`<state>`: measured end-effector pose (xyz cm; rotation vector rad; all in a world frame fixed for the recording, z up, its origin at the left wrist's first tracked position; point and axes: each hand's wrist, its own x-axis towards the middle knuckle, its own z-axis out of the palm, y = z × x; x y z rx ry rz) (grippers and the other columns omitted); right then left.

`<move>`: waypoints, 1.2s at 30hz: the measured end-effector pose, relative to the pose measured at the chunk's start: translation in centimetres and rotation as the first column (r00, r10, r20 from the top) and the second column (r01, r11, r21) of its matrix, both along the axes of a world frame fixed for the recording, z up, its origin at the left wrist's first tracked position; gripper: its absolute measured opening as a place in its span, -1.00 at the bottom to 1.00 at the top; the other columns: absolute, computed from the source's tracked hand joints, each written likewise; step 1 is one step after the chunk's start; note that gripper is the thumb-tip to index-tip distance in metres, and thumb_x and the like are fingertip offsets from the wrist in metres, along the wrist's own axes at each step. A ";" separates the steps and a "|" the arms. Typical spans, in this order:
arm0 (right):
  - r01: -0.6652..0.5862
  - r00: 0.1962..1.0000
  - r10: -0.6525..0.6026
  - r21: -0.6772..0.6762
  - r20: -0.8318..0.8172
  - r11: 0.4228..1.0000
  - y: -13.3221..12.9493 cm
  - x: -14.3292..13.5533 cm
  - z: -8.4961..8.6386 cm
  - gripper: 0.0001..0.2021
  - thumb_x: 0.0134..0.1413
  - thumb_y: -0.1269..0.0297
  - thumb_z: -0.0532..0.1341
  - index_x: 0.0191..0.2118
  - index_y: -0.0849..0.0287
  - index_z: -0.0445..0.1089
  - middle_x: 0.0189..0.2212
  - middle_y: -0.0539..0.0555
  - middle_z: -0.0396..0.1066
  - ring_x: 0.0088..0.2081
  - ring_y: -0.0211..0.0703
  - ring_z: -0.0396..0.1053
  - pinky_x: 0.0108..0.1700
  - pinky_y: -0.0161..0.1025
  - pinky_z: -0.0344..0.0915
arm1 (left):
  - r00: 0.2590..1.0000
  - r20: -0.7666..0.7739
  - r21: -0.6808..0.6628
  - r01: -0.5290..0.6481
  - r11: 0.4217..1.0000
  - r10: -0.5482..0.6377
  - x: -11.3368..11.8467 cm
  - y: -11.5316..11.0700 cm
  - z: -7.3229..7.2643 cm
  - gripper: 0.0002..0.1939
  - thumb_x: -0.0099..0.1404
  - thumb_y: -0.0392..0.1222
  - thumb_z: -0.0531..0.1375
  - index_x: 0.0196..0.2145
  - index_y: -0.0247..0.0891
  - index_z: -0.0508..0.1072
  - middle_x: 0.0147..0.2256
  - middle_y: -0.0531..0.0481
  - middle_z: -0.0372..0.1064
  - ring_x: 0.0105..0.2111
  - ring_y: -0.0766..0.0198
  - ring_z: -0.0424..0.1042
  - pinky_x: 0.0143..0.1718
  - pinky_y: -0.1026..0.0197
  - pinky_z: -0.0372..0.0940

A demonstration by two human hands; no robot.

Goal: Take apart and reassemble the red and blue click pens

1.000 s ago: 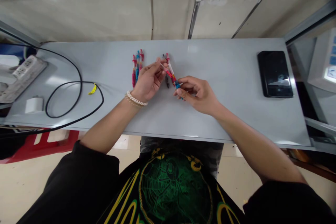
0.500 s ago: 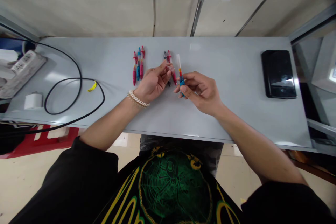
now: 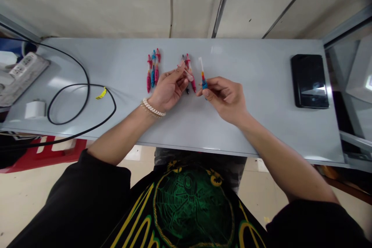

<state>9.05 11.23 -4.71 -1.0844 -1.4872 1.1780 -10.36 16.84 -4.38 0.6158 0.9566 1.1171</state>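
Observation:
Between the thumb and fingers of my left hand [image 3: 171, 87] is a small clear pinkish plastic piece [image 3: 188, 75], partly hidden; its exact kind cannot be made out. My right hand [image 3: 225, 95] pinches a blue pen barrel [image 3: 204, 85] upright, and an uncovered pen refill [image 3: 202, 68], whitish above and orange-red below, sticks out of its top. Behind my left fingers lie a pink pen [image 3: 188, 60] and a black pen [image 3: 187, 91], both partly covered. Left of them, two pink pens [image 3: 157, 71] lie with a blue pen [image 3: 153, 73] between them.
A black cable [image 3: 87, 73] with a yellow tag loops over the left of the grey table [image 3: 261, 131]. Beside it are a white charger [image 3: 35, 109] and a power strip [image 3: 27, 71]. A dark box-like device [image 3: 309, 81] lies at the right. A wall rises behind.
The blue pen barrel in my right hand has shifted slightly right and turned, with less of it showing below the fingers. My left hand still holds the clear piece, now at a different angle.

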 end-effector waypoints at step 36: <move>0.065 0.994 -0.067 0.020 0.089 0.998 0.0 0.1 -0.6 -0.75 0.18 0.04 0.49 -0.17 0.09 0.61 -0.37 0.01 0.54 -0.39 -0.20 0.39 -0.30 -0.17 0.43 | 0.998 0.033 0.050 0.048 0.998 -0.050 -0.1 -0.4 0.5 -0.60 0.69 -0.29 0.11 -0.28 -0.30 0.67 -0.23 -0.02 0.63 -0.26 0.43 0.60 -0.14 0.39 0.55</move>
